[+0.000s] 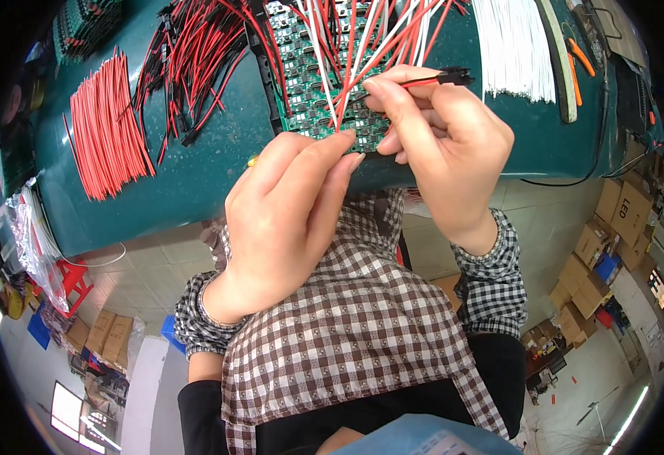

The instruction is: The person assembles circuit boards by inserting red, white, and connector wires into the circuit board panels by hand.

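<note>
A panel of green circuit boards [299,91] lies on the table before me, with red and white wires [323,57] rising from it. My left hand [286,205] is closed at the panel's near edge, its thumb and index fingertips together where several wires meet. What it pinches there is too small to make out. My right hand [450,133], just right of the panel, is closed on a red-and-black wire lead [419,82]. The lead's black connector [455,76] sticks out past the knuckles to the right. Its other end is hard to tell among the fingers.
Cut red wires [110,129] lie at the left, near a heap of red-and-black leads [195,64]. White wires [516,49] lie at the right, beside a dark strip [560,64] and orange-handled pliers [577,61]. More boards [81,30] are stacked far left. Cardboard boxes [624,212] stand beyond the table.
</note>
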Demonstrator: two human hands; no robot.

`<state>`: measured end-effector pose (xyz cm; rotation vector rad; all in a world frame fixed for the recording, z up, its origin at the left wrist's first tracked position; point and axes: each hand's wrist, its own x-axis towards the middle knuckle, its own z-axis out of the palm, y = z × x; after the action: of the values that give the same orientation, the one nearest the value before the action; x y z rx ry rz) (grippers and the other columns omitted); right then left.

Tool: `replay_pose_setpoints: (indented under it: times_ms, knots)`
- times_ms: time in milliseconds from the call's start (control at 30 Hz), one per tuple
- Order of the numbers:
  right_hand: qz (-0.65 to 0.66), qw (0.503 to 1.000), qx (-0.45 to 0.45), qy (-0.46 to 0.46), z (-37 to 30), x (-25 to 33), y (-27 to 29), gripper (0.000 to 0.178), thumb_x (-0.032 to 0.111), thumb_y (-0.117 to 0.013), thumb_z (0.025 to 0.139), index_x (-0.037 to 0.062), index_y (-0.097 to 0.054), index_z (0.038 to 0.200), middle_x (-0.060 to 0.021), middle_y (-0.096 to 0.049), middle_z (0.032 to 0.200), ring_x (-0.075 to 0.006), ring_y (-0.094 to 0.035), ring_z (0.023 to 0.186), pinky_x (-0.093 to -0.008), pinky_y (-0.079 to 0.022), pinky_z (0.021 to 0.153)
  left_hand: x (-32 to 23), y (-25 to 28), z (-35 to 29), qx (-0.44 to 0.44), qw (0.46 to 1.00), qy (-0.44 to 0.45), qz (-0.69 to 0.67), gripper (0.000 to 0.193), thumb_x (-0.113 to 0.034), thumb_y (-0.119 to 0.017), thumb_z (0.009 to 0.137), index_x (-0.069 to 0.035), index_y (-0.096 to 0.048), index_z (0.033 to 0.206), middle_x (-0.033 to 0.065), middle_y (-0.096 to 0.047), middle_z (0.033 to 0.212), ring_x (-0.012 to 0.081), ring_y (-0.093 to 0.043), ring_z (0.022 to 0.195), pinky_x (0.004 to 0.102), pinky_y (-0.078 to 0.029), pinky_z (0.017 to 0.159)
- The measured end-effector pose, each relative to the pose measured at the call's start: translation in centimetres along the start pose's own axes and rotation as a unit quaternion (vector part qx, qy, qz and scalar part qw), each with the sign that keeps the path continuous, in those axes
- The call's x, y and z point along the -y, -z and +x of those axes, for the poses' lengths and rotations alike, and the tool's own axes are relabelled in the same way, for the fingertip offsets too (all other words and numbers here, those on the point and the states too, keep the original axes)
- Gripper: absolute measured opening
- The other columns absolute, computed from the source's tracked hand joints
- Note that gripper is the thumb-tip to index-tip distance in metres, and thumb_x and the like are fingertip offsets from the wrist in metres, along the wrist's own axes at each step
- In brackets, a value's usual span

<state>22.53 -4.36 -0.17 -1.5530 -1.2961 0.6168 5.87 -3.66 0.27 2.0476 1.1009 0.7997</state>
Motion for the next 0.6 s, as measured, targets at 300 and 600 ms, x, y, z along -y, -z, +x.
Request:
replay_pose_setpoints:
  times_ms: [300, 600]
  knots:
    - [-0.077, 0.989, 0.070, 0.103, 1.3, 0.2, 0.8, 0.010, 0.008, -0.075, 0.082, 0.0003, -0.069, 0.083, -0.0074, -0.068, 0.071, -0.0131, -0.063, 0.056, -0.0237, -0.046, 0.046, 0.2, 0.0, -0.2, 0.006, 1.000, 0.000, -0.004, 0.022, -0.004, -0.073, 0.082, -0.003, -0.067, 0.103, 0.0088, -0.059, 0.079, 0.0235, -0.059, 0.064, 0.0333, -0.047, 0.056]
    - [-0.173, 0.961, 0.173, 0.127, 4.4, 1.0, 1.4, 0.014, 0.012, -0.078, 0.080, 0.0005, -0.071, 0.077, -0.0041, -0.063, 0.061, -0.0057, -0.054, 0.049, -0.0225, -0.039, 0.044, -0.1, -0.1, 0.3, 0.015, 1.000, 0.012, -0.003, 0.021, -0.004, -0.072, 0.083, -0.003, -0.067, 0.103, 0.0085, -0.058, 0.079, 0.0236, -0.058, 0.063, 0.0338, -0.046, 0.055]
